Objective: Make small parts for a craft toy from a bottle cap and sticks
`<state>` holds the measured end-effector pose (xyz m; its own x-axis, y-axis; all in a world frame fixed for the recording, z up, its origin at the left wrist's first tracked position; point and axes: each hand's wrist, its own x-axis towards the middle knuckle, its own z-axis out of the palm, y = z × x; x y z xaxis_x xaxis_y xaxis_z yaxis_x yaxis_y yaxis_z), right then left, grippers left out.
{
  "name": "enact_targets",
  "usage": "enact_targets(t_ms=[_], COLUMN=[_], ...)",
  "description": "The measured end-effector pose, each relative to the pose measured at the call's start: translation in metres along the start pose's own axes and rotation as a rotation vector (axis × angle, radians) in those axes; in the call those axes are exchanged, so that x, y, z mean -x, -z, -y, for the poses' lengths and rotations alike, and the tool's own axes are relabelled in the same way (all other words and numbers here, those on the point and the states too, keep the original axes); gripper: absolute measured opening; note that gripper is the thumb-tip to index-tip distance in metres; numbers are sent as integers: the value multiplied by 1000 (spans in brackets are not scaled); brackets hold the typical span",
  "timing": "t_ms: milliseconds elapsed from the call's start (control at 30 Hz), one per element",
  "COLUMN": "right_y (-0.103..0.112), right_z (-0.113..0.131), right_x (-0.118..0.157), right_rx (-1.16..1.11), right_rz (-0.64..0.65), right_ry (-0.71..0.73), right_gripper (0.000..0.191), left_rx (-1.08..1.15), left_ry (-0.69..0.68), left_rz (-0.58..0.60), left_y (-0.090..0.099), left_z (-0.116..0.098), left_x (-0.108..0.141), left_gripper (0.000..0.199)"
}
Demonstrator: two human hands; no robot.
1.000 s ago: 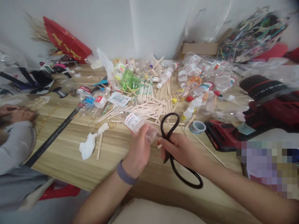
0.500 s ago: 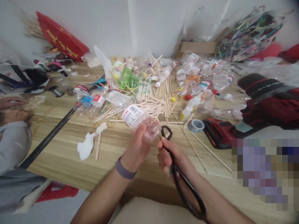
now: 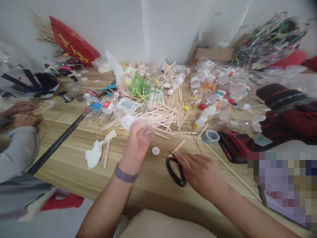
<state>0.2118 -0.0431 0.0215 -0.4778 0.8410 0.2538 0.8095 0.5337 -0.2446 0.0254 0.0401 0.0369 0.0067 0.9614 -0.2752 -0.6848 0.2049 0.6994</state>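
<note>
Drawn apart since earlier, left hand [image 3: 135,150] clasps a blurred bottle [image 3: 129,122], right hand [image 3: 201,172] curls round half-hidden scissors [image 3: 170,174]

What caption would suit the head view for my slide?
Left hand holding a plastic bottle, right hand holding black-handled scissors, white bottle cap on the table between them.
</note>
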Motion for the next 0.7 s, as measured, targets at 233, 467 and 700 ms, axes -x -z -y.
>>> enact_targets(t_ms=[233,467,700], right_y=[-12,-21,11], right_z=[-2,-10,10], right_x=[5,7,-6], right_rx=[-404,-346,-296], right_rz=[239,154,-310], right_ry=[-263,-416,-374], right_gripper=[38,29,23], left_rx=[214,259,191], left_ry=[269,412,398], left_rz=[-5,58,42], left_y=[-21,-30,-33], left_z=[-15,-2,5], left_x=[7,25,29], left_gripper=[19,26,29])
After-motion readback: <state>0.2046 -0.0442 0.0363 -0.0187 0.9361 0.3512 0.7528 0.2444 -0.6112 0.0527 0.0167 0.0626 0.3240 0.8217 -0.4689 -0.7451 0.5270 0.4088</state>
